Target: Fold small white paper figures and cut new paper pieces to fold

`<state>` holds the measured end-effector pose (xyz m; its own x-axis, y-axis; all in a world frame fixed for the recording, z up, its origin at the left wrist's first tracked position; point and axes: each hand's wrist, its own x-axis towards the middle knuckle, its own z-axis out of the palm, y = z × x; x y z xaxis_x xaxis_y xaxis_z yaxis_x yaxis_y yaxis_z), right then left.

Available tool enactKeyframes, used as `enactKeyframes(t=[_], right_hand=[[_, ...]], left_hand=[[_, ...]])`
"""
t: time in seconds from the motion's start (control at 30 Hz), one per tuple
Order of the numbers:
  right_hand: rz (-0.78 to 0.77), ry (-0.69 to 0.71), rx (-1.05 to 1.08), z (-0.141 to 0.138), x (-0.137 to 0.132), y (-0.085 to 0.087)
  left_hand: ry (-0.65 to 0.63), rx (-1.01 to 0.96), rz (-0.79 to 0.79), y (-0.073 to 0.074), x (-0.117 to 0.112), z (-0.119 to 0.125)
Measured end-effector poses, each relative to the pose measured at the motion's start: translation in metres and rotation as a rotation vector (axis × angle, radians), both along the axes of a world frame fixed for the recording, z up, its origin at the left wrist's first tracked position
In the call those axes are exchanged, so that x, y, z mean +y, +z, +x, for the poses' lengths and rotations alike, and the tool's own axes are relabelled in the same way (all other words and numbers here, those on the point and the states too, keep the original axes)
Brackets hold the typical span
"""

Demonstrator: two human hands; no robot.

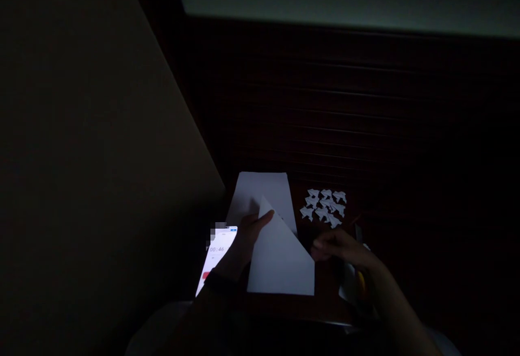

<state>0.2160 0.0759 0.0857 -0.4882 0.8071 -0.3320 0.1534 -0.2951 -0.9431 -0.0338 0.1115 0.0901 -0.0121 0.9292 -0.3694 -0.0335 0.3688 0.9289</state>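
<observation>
A white sheet of paper (282, 261) with one corner folded over diagonally is held above the dark table. My left hand (252, 231) grips its upper left part, thumb on top near the slanted fold and fingers hidden beneath. At the right end of that fold, my right hand (331, 246) is closed with its fingertips pinched at the paper's corner. Behind the held sheet lies a stack of white paper (266, 185), partly covered by it. Several small folded paper figures (323, 207) lie in a group to the right of the stack.
A lit phone (217, 253) showing a running timer lies at the left, partly behind my left forearm. Under my right forearm are a white object (347, 285) and something yellow (361, 284), too dark to name. A pale wall stands at left, dark slatted panelling behind.
</observation>
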Motion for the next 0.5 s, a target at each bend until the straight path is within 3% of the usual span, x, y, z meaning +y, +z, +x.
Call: enactKeyframes(t=[0.1,0.27,0.5], right_hand=[[-0.021,-0.201,0.044,-0.015,0.002,-0.001],[0.003,-0.371,0.068,-0.05,0.0,-0.02],[-0.059,-0.391,0.187,-0.053,-0.004,-0.024]], left_hand=[[-0.11,-0.1,-0.025,-0.006,-0.008,0.011],[-0.125,-0.32,-0.042,-0.014,-0.017,0.026],[-0.108,-0.207,-0.032,-0.021,-0.013,0.022]])
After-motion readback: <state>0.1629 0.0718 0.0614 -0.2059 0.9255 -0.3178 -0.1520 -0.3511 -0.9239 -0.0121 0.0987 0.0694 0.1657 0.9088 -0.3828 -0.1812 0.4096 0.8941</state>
